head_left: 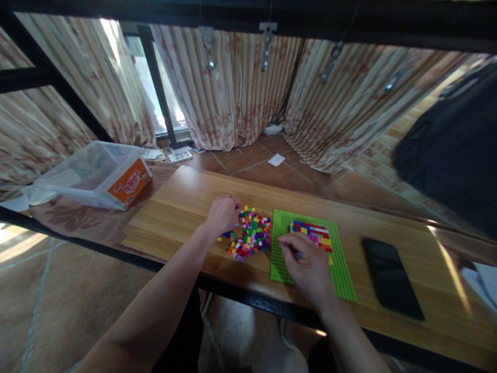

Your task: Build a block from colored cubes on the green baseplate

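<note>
A loose pile of small, brightly coloured toy bricks (252,233) lies on the wooden tabletop. My left hand (224,214) is at the pile's left edge, its fingers curled down and closed; whatever they may hold is hidden. Right of the pile lies a green studded baseplate (277,259). On it is a block of joined bricks (316,234) in red, blue, pink, yellow and white rows. My right hand (308,264) is over the plate, covering the near left part of this block. Its thumb and forefinger are pinched together, and I cannot make out what is between them.
A black phone (392,277) lies right of the baseplate. A clear plastic bin (89,178) with an orange label stands at the left, beyond the wooden board. A dark bar crosses the top of the view, with metal clips hanging from it. Papers (481,282) lie at the right edge.
</note>
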The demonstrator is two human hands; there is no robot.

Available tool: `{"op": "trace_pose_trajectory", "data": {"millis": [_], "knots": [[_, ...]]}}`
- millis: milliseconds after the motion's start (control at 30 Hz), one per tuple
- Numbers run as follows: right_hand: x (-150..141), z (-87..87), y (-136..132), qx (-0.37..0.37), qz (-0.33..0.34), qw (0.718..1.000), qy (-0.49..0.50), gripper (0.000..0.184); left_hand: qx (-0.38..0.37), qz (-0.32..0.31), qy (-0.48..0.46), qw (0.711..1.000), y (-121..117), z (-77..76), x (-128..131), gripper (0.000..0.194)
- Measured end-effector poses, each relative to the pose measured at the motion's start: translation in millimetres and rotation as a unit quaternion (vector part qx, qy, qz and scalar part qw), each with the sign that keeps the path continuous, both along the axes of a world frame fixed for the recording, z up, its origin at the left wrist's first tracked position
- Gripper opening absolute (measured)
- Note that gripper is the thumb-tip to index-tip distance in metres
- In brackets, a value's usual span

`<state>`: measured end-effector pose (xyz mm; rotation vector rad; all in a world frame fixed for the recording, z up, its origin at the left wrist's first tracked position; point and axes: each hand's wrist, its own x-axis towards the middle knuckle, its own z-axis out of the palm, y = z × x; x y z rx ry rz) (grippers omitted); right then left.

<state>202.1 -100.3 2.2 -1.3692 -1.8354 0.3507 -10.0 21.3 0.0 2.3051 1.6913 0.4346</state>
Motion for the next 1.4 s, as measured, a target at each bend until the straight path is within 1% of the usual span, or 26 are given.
{"op": "trace_pose_trajectory", "data": {"millis": [67,133,167,200,233,267,300,367,400,433,467,533,633,733,867,933,1067,1133,1200,1267,1333,1400], "knots": [[-0.3,-0.5,-0.2,-0.003,0.004,1.0,0.007,0.015,0.0,0.004,-0.043,0.999,-0.4,3.8,-2.0,0.018],[-1.1,0.0,-0.1,-0.004,0.006,1.0,0.013,0.015,-0.024,0.0,-0.135,0.991,-1.6,8.4,-2.5,0.017],[-1.7,0.7,0.0,-0.002,0.006,1.0,0.016,0.015,-0.049,-0.006,-0.199,0.979,-3.1,10.7,-1.6,0.017],[-2.6,1.5,0.1,0.001,0.005,1.0,0.019,0.015,-0.085,-0.016,-0.27,0.959,-5.3,12.8,0.2,0.017],[-3.7,2.5,0.3,0.006,0.001,1.0,0.023,0.015,-0.129,-0.03,-0.343,0.93,-8.2,14.4,3.1,0.017],[-4.9,3.5,0.5,0.011,-0.004,1.0,0.029,0.015,-0.177,-0.048,-0.412,0.893,-11.9,15.4,7.0,0.018],[-6.1,4.5,0.6,0.017,-0.011,0.999,0.036,0.015,-0.232,-0.069,-0.469,0.85,-16.1,15.7,11.6,0.02],[-8.2,6.3,0.5,0.027,-0.025,0.998,0.048,0.014,-0.319,-0.1,-0.551,0.765,-25.2,14.4,21.8,0.026],[-8.8,7.2,0.4,0.029,-0.032,0.998,0.053,0.014,-0.351,-0.112,-0.574,0.731,-29.4,13.1,26.8,0.028],[-9.2,8.0,0.2,0.03,-0.038,0.997,0.057,0.015,-0.376,-0.118,-0.587,0.707,-33.2,11.7,31.3,0.03],[-9.2,8.8,-0.1,0.029,-0.043,0.997,0.061,0.016,-0.395,-0.123,-0.594,0.69,-36.4,10.3,35.2,0.032],[-8.1,10.1,-0.7,0.024,-0.047,0.996,0.068,0.02,-0.415,-0.124,-0.6,0.673,-40.7,8.3,41.2,0.033],[-4.5,11.0,-1.0,0.013,-0.032,0.997,0.075,0.021,-0.422,-0.117,-0.599,0.67,-43.2,7.3,47.4,0.034],[-0.3,10.6,-1.0,-0.009,-0.008,0.996,0.087,0.02,-0.417,-0.103,-0.588,0.686,-44.9,7.2,52.9,0.036],[2.7,9.7,-1.5,-0.036,-0.019,0.992,0.119,0.016,-0.404,-0.081,-0.574,0.708,-48.6,8.3,58.0,0.039],[2.3,8.9,-2.0,-0.05,-0.031,0.989,0.134,0.013,-0.394,-0.087,-0.559,0.725,-49.6,9.8,58.1,0.039],[-0.7,6.2,-2.7,-0.077,-0.042,0.983,0.163,0.011,-0.357,-0.118,-0.509,0.774,-48.2,12.5,55.9,0.037],[-1.8,6.0,-3.2,-0.096,-0.035,0.978,0.18,0.01,-0.34,-0.13,-0.496,0.789,-47.7,14.0,55.5,0.034],[-1.6,7.7,-3.8,-0.121,-0.015,0.967,0.224,0.008,-0.329,-0.14,-0.493,0.793,-48.5,16.4,56.3,0.031],[0.3,10.7,-4.7,-0.143,0.008,0.948,0.284,0.007,-0.329,-0.148,-0.497,0.789,-50.5,19.8,58.0,0.027],[4.8,13.8,-5.6,-0.153,0.016,0.93,0.334,0.009,-0.333,-0.154,-0.503,0.782,-52.3,22.9,59.8,0.025],[13.2,16.2,-6.6,-0.157,0.014,0.917,0.367,0.012,-0.332,-0.159,-0.497,0.786,-52.6,23.9,60.6,0.023]]}}
